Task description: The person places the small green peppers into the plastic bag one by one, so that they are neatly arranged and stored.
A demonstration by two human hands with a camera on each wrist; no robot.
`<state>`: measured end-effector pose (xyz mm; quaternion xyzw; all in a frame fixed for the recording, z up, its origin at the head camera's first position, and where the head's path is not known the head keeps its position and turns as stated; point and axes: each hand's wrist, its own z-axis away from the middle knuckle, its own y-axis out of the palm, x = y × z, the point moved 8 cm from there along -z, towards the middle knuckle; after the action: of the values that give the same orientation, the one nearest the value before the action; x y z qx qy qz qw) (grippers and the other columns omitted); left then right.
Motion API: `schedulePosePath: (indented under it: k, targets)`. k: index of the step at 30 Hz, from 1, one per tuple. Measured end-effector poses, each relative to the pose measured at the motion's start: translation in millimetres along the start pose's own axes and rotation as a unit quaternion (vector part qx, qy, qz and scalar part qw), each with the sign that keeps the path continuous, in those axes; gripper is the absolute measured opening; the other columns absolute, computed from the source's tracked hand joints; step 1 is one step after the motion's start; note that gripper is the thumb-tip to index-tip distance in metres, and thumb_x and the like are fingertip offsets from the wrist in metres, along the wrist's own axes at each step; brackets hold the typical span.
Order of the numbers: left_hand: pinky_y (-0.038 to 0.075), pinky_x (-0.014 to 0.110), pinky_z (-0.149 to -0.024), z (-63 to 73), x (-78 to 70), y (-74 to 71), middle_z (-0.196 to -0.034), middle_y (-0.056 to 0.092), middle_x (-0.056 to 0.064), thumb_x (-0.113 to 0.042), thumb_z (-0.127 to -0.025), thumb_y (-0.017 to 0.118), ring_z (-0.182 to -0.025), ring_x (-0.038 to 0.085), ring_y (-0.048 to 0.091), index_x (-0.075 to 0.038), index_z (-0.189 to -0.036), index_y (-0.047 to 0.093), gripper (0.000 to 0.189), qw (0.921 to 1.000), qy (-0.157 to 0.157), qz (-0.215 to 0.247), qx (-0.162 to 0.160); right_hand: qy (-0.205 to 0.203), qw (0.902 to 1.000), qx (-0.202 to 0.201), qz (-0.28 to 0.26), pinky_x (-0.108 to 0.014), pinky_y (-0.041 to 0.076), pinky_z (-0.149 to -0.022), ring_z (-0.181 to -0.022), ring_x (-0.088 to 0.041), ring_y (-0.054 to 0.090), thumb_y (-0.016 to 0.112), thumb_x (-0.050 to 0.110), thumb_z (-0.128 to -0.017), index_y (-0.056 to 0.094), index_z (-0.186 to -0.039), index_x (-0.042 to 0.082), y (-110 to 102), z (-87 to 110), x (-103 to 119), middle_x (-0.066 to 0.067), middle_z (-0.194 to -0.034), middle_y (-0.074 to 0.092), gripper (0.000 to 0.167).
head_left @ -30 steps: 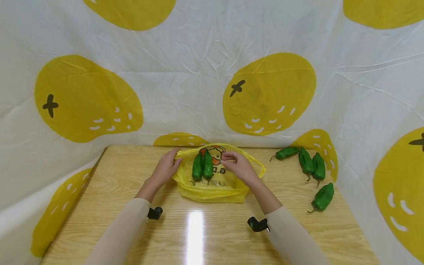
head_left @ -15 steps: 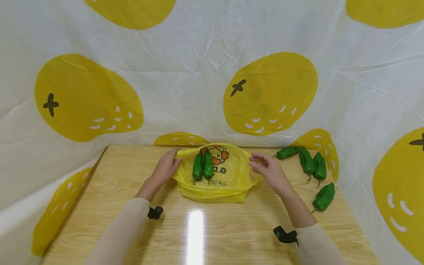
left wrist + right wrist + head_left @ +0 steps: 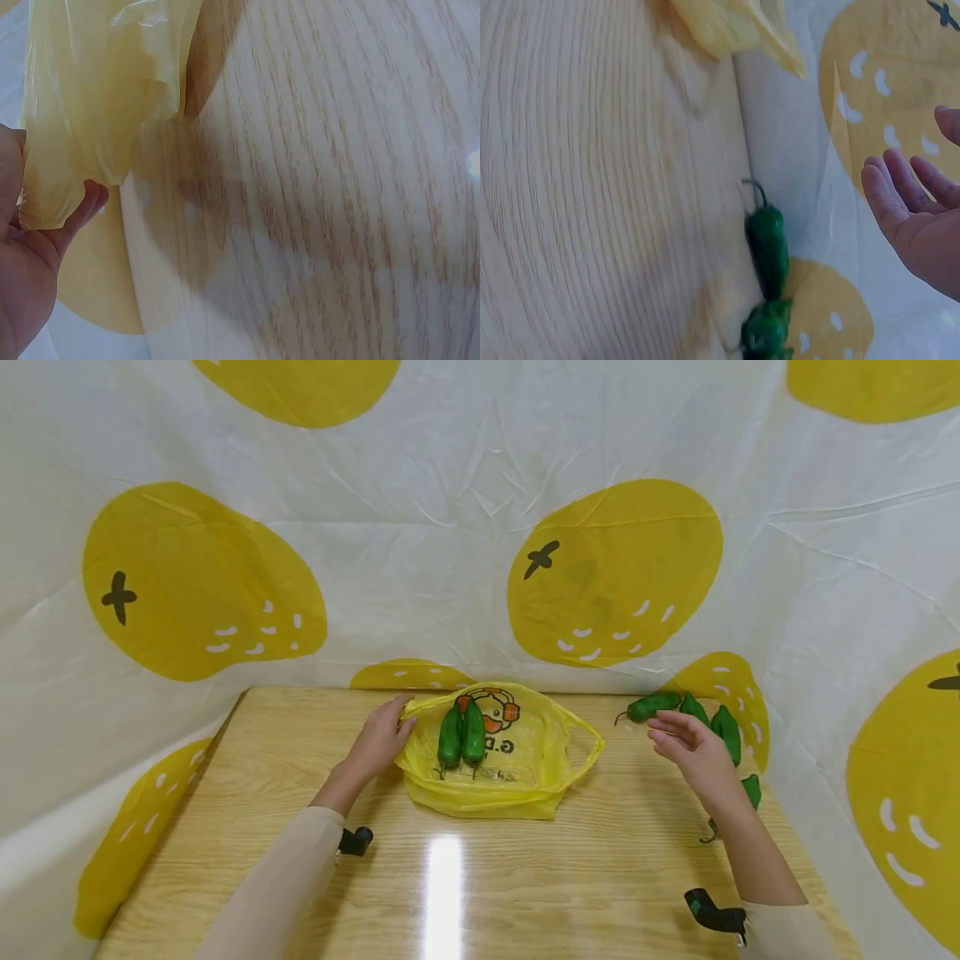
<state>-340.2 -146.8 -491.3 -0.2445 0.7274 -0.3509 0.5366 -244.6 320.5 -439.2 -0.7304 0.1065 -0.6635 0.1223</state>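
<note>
A yellow plastic bag [image 3: 480, 803] with a printed duck lies mouth-open at the back middle of the table. Two green peppers [image 3: 450, 739] rest side by side inside it, stems toward me. At the bag's left edge my left hand [image 3: 375, 739] pinches the plastic between thumb and fingers; the left wrist view shows the bag film [image 3: 97, 97] in that grasp. My right hand [image 3: 697, 756] hovers, fingers relaxed and holding nothing, over the right of the table. Several more green peppers lie around it, one crosswise pepper [image 3: 652, 707] just beyond the fingertips, others partly hidden behind the hand.
The wooden table [image 3: 255, 860] ends against a white cloth [image 3: 420, 593] printed with yellow fruit, at the back and both sides. The bag's right handle loop [image 3: 592, 752] sticks out to the right. A black wrist camera [image 3: 712, 912] sits on the right forearm.
My right hand has come out of the bag's mouth and moved right, past the handle loop, to the loose peppers. The left hand stays on the bag's edge.
</note>
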Motion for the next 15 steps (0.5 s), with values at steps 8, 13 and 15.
schedulePosePath:
  k: [8,13,15]
  targets:
    - [0.048,0.055,-0.111,1.7,1.5,-0.7,-0.147,0.057,0.022,-0.016,-0.107,0.059,-0.137,0.04,0.054,0.0,-0.151,0.047,0.048,1.0,-0.005,0.001,0.001,0.001,0.9986,-0.04,-0.035,-0.01,0.055,-0.086,-0.105,0.009,0.067,0.06,0.02,-0.106,0.045,-0.15,0.007,-51,15.7,-25,0.022,-0.124,0.065,0.048]
    - [0.047,0.055,-0.111,2.5,1.7,-1.1,-0.148,0.056,0.022,-0.016,-0.107,0.058,-0.137,0.04,0.054,-0.001,-0.151,0.047,0.048,0.9999,-0.008,0.006,0.003,0.039,0.997,-0.064,0.021,-0.002,0.048,-0.084,-0.106,0.019,0.059,0.06,0.027,-0.106,0.04,-0.157,0.009,-77,30.0,-39,0.031,-0.123,0.06,0.058]
    - [0.047,0.055,-0.112,2.8,1.9,-0.8,-0.148,0.056,0.022,-0.017,-0.107,0.059,-0.138,0.039,0.054,-0.002,-0.151,0.047,0.048,0.9999,-0.009,0.009,0.005,0.059,0.9933,-0.076,0.065,0.001,0.045,-0.084,-0.106,0.024,0.053,0.06,0.032,-0.106,0.037,-0.16,0.011,-85,35.6,-46,0.034,-0.124,0.057,0.062]
